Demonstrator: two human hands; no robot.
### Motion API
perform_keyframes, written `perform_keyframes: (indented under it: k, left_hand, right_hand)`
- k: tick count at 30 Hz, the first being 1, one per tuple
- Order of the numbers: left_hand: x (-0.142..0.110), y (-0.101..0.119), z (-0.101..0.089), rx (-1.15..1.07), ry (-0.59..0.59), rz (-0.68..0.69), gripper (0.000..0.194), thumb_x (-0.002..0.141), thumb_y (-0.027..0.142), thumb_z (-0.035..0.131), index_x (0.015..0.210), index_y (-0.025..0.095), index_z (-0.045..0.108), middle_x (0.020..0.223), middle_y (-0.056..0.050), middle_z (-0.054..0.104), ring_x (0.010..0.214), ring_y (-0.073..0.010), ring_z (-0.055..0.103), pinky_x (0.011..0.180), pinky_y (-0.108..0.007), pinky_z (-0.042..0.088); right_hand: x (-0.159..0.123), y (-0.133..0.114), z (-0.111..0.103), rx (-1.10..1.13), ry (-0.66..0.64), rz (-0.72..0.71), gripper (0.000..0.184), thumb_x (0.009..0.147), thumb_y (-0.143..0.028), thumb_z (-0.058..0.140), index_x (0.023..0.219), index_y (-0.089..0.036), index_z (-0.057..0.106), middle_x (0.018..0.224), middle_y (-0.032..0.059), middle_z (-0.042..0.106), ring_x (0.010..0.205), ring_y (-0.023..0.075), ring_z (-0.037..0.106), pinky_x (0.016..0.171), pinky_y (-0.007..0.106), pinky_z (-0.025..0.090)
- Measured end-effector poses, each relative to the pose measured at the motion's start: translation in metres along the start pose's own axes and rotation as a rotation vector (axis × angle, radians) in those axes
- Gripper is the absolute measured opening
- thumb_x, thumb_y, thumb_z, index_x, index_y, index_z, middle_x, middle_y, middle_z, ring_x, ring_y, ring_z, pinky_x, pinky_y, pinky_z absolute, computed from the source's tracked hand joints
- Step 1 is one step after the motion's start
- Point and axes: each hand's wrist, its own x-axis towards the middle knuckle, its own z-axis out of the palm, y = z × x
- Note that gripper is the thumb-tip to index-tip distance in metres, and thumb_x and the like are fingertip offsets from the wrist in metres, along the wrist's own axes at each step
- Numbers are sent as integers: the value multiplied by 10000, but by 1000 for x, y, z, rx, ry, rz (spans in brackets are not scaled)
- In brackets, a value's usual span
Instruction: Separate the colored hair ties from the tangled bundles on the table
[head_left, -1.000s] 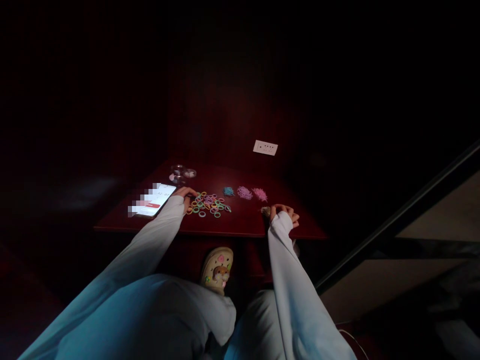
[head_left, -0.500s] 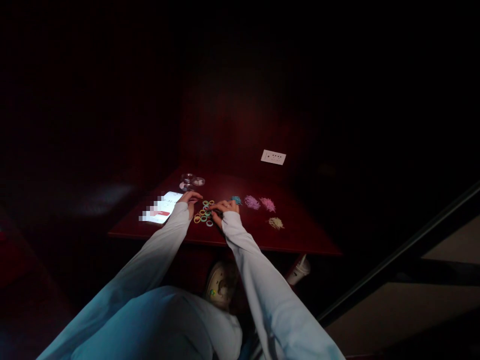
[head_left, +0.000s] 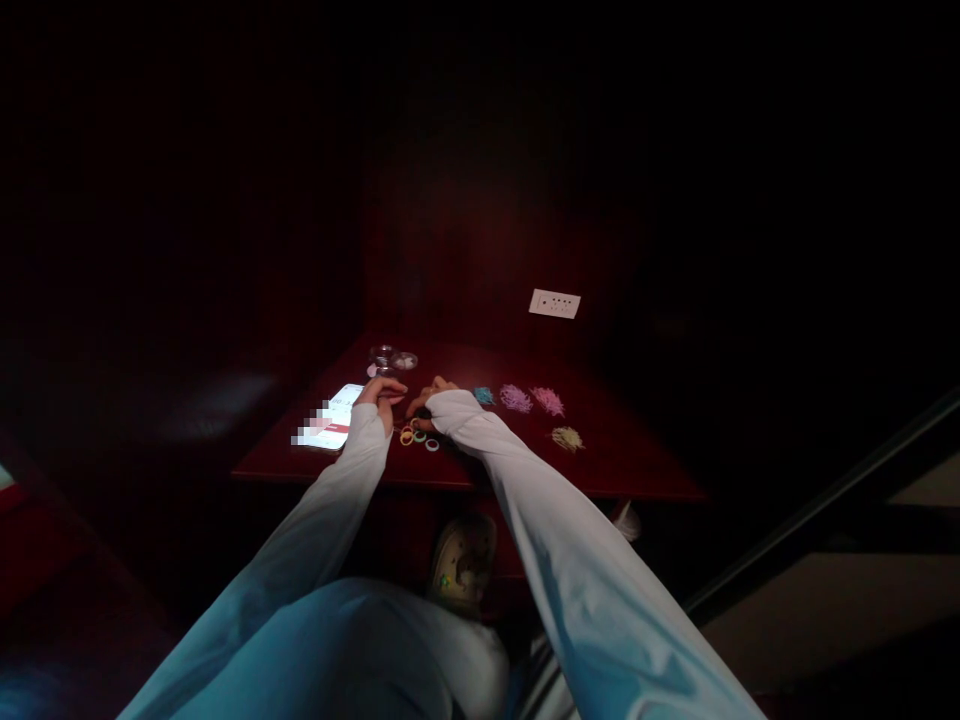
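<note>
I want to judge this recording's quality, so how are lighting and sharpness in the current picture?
Head view: the picture's top sinks nearly to black, while the phone screen is brightest, pixelated at left; head view: the right sleeve turns bluish nearer the camera, and the rings lack fine detail.

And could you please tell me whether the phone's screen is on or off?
On: the phone glows bright white in the dark, with some digits showing, beside the left hand.
</note>
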Motion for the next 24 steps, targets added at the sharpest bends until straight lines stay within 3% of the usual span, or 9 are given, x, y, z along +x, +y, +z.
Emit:
perform_keyframes:
  k: [7, 11, 18, 24]
  left_hand:
    - [-3, 7, -1, -27, -27, -14, 118, 689, 214, 530, 757, 224, 626, 833, -58, 716, 776, -220, 748, 738, -368, 687]
    - [1, 2, -4, -34, -32, -35, 94, 711, 200, 535, 762, 224, 610, 814, -42, 716, 752, -204, 746, 727, -347, 682]
    - [-1, 5, -3, -16, 15, -13, 106, 701, 179, 542, 737, 217, 634, 817, -44, 720, 733, -197, 721, 726, -346, 665]
    - [-2, 6, -5, 81, -18, 34, 150, 669, 142, 544, 704, 214, 671, 814, -49, 724, 734, -205, 701, 717, -347, 625]
  right_hand:
    - [9, -12, 7, -75, 16, 69, 149, 941, -317, 746, 1076, -260, 768, 1145, 32, 755, 1160, 240, 562, 856, 297, 405]
    - [11, -9, 7, -42, 20, 42, 54, 949, -253, 717, 968, -225, 759, 1096, 45, 745, 1152, 237, 543, 891, 306, 390]
    - [18, -2, 7, 149, 120, 127, 108, 987, -295, 706, 934, -217, 759, 1036, 40, 719, 1107, 229, 510, 968, 336, 382]
    - [5, 3, 4, 162, 45, 58, 71, 957, -282, 729, 949, -235, 783, 1060, 21, 708, 1084, 214, 504, 977, 330, 378]
